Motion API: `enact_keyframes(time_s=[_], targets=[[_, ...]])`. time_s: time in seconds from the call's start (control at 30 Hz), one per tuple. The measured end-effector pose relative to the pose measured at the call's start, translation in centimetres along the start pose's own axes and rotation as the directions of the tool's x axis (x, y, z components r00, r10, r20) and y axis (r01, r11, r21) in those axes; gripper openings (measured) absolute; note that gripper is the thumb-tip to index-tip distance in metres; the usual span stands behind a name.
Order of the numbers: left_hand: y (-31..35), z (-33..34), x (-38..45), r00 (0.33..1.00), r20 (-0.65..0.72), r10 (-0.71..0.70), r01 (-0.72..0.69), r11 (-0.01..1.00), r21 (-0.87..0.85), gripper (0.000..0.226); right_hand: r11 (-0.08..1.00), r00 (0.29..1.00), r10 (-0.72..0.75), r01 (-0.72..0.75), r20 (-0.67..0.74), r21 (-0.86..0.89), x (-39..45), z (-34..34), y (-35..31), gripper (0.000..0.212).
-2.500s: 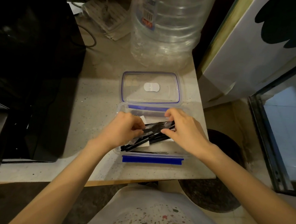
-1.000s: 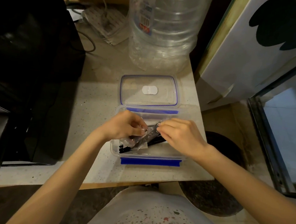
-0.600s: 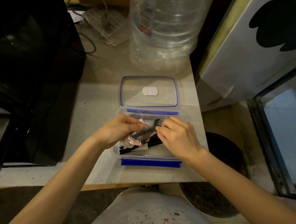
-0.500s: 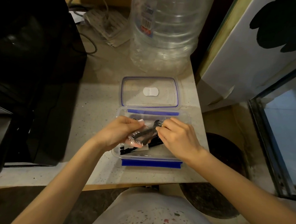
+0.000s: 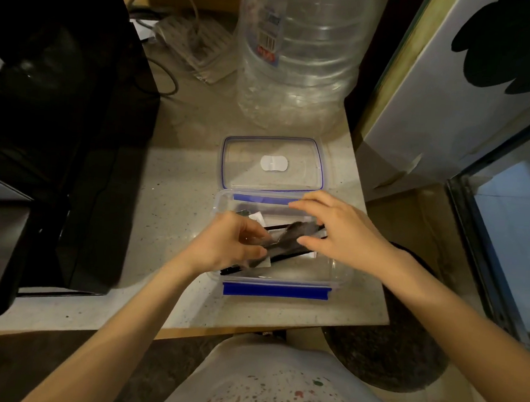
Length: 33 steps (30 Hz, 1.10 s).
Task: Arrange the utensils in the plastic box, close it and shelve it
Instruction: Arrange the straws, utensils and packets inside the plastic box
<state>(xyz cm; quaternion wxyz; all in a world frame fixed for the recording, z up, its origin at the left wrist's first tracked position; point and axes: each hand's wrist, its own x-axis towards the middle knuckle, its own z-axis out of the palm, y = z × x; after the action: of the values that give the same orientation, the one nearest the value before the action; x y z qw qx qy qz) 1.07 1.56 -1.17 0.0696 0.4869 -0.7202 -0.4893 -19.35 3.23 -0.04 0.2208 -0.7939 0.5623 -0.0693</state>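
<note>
A clear plastic box (image 5: 330, 277) with blue clips stands open on the counter near its front edge. Its clear lid (image 5: 243, 174) with a white patch lies flat just behind it. Inside the box lie black plastic utensils in clear wrappers (image 5: 289, 238), slanting from lower left to upper right. My left hand (image 5: 229, 242) pinches the wrapped utensils at their left end. My right hand (image 5: 340, 231) hovers over their right end with fingers spread, thumb close to the wrapper.
A large clear water bottle (image 5: 299, 55) stands behind the lid. A black appliance (image 5: 59, 123) fills the counter's left side. A power strip with cables (image 5: 190, 41) lies at the back. A white cabinet (image 5: 453, 97) rises on the right; a dark bin (image 5: 385, 344) sits below.
My right hand has let go of the wrapped utensils and opened its fingers over the box. My left hand keeps its hold on them, and they now lie lower in the box.
</note>
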Motion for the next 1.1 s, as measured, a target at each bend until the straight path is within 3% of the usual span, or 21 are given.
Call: enact_keyframes(time_s=[0.07,0.17,0.33,0.5,0.83,1.1], targets=[[0.0,0.2,0.0,0.997,0.046,0.055,-0.059,0.995,0.085,0.025,0.999,0.987,0.025,-0.021,0.162,-0.024,0.0,-0.2,0.0,0.048],[0.1,0.7,0.0,0.985,0.151,0.079,-0.104,0.981,0.165,0.023,0.997,0.954,-0.005,0.026,0.301,-0.067,-0.3,0.2,-0.3,0.026],[0.0,1.5,0.4,0.98,0.189,0.067,-0.119,0.953,0.278,0.025,0.944,0.968,-0.072,0.144,0.24,-0.298,-1.0,1.4,-1.1,0.012],[-0.3,1.4,0.5,0.987,0.159,0.036,-0.088,0.938,0.336,0.023,0.91,0.969,-0.108,0.186,0.222,-0.371,-1.1,2.1,-1.0,0.013],[-0.5,1.5,0.8,0.992,0.124,0.004,-0.066,0.864,0.498,0.015,0.954,0.951,-0.059,0.143,0.303,-0.264,-0.9,1.7,0.3,0.023],[-0.1,1.0,0.9,0.997,0.06,0.038,-0.063,0.865,0.497,0.018,0.984,0.918,0.001,0.069,0.396,-0.164,-0.5,1.6,-0.1,0.013]])
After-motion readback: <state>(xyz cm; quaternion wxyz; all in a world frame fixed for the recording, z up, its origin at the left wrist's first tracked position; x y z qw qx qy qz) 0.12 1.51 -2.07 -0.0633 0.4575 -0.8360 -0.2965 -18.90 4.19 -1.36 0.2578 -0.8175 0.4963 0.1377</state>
